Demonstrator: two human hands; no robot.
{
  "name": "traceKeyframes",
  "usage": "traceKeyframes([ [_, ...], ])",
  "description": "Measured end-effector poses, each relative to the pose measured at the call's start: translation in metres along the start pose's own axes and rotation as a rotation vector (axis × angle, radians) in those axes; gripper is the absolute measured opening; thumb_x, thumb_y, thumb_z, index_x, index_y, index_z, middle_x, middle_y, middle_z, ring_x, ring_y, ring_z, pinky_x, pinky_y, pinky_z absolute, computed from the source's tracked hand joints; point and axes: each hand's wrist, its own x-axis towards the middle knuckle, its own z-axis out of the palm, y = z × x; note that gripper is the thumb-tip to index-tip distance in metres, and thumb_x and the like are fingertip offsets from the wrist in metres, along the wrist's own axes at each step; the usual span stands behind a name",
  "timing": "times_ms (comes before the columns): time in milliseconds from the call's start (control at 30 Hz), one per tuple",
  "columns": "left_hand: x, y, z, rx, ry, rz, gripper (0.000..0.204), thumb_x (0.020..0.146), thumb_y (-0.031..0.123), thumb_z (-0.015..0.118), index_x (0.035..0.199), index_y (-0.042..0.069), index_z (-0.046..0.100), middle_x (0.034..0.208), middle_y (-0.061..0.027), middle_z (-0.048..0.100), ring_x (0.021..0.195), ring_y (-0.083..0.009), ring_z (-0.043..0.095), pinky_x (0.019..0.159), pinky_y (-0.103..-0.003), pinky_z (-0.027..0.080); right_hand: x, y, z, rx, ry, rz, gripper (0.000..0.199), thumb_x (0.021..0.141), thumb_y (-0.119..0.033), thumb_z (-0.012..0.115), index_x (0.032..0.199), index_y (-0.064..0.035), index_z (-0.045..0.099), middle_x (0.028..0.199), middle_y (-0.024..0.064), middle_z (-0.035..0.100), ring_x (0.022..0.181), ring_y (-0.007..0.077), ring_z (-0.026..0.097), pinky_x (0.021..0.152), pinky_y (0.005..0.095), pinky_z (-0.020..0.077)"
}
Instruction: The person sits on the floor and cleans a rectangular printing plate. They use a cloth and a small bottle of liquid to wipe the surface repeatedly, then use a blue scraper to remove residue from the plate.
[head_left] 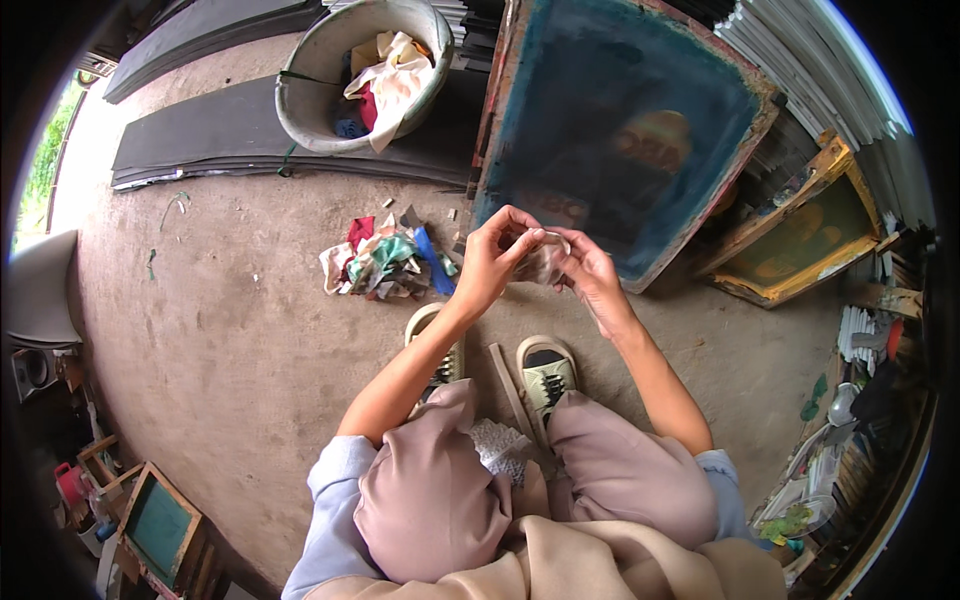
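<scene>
My left hand [490, 262] and my right hand [594, 280] are raised close together in front of my knees. Between them is a small crumpled piece of thin, whitish, shiny material [543, 262], pinched by the fingers of both hands. Whether it is plastic film or cloth I cannot tell. Below and left of my hands, a pile of cloth scraps [385, 258] in white, green, red and blue lies on the concrete floor [230, 330]. Just beyond my hands leans a large framed printing screen [600, 110] with dark blue mesh.
A grey tub [300, 110] holding cloths stands at the far side, by stacked dark sheets [210, 150]. A smaller yellow-edged screen [800, 235] leans at right. Clutter lines the right edge. Another green framed screen [158, 525] stands at lower left. A thin wooden strip [508, 385] lies between my shoes.
</scene>
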Motion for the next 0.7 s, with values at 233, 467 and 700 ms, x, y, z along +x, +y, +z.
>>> traceKeyframes([
  [233, -0.009, -0.019, -0.034, -0.376, 0.173, 0.011, 0.013, 0.095, 0.012, 0.056, 0.088, 0.003, 0.049, 0.088, -0.0077, 0.066, 0.081, -0.0089, 0.061, 0.074, -0.023, 0.049, 0.018, 0.024, 0.011, -0.208, 0.019, 0.028, 0.014, 0.086, -0.016, 0.068, 0.093, -0.005, 0.063, 0.082, -0.0045, 0.059, 0.077, 0.0028, 0.05, 0.07, 0.0196, 0.0392],
  [467, -0.01, -0.034, -0.059, -0.453, 0.192, -0.065, 0.021, 0.088, 0.001, 0.064, 0.091, 0.006, 0.043, 0.101, -0.0127, 0.065, 0.092, -0.0108, 0.061, 0.078, -0.023, 0.05, 0.03, 0.023, 0.023, -0.132, 0.082, 0.059, 0.011, 0.089, -0.014, 0.064, 0.093, -0.0045, 0.06, 0.081, -0.003, 0.061, 0.073, 0.0017, 0.053, 0.066, 0.0188, 0.0417],
  [700, -0.017, -0.039, -0.047, -0.279, 0.149, 0.097, 0.024, 0.079, -0.013, 0.063, 0.083, 0.004, 0.047, 0.106, -0.0071, 0.052, 0.097, -0.0156, 0.061, 0.084, -0.025, 0.051, 0.031, 0.036, 0.013, 0.004, 0.152, 0.05, 0.012, 0.088, -0.011, 0.065, 0.096, -0.0026, 0.061, 0.088, 0.0019, 0.065, 0.078, 0.0047, 0.058, 0.071, 0.021, 0.0459],
])
